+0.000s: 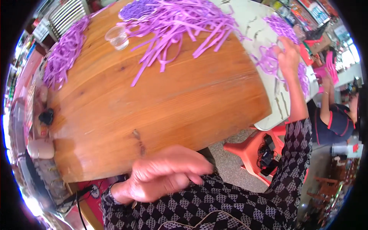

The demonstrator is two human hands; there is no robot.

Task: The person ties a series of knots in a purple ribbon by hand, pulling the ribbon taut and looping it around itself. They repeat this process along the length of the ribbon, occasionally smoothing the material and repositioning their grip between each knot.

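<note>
My left hand [165,174] is above the near edge of the wooden table [161,111], close to my body. Its fingers are bent and pressed together with the thumb against them; whatever they may hold is hidden. Stretched out to the right, my right hand [288,57] hovers over the white marbled tabletop [249,19]. Thumb and fingers are curved with a gap between them. Beside it lie loose loops of purple ribbon [267,63], and more purple strips [281,28] lie just beyond.
A big heap of purple ribbon strips [184,23] covers the far side. Another bunch [68,53] hangs over the left edge. A clear plastic cup [118,38] stands between them. A red stool [245,149] holds black cables [267,155]. Another person [333,119] is at right.
</note>
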